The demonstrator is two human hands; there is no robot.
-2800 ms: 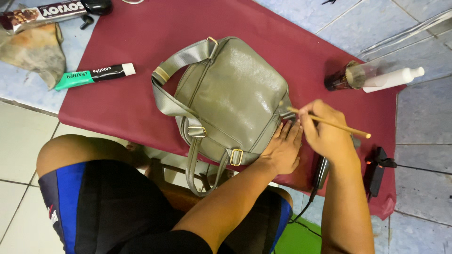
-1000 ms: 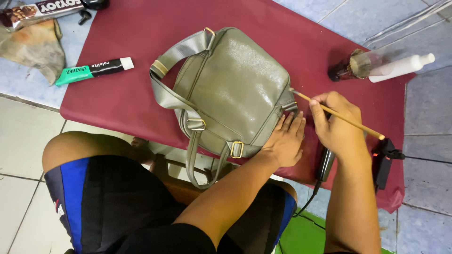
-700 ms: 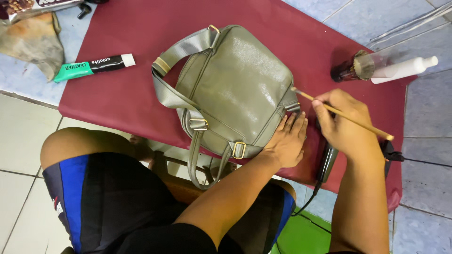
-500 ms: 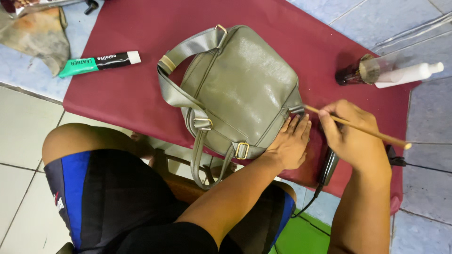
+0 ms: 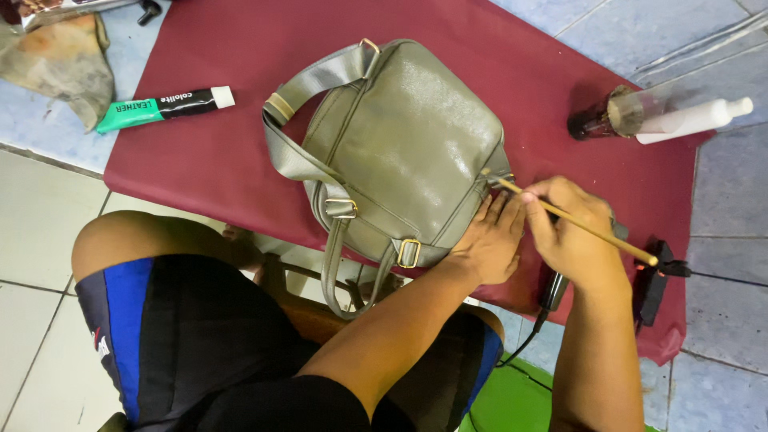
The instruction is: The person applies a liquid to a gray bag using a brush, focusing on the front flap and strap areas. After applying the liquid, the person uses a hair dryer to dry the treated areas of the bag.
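A grey-green leather backpack (image 5: 412, 152) lies flat on a dark red cloth (image 5: 240, 160) over a low table. My left hand (image 5: 486, 240) presses down on the bag's lower right corner, fingers spread flat. My right hand (image 5: 574, 236) grips a thin wooden brush handle (image 5: 588, 230) like a pen. The handle's tip touches the bag's right edge by a metal ring. The bag's straps (image 5: 336, 264) hang off the near edge of the table toward my knees.
A green and black tube (image 5: 164, 106) lies at the cloth's left. A dirty rag (image 5: 60, 64) sits on the floor at upper left. A small dark jar (image 5: 596, 120) and a white bottle (image 5: 692, 120) stand at upper right. A black corded device (image 5: 652, 284) lies at right.
The view has shifted slightly. My right hand with the stick has worked along the bag's right edge, moving a little; my left hand stays pressed on the bag's corner.
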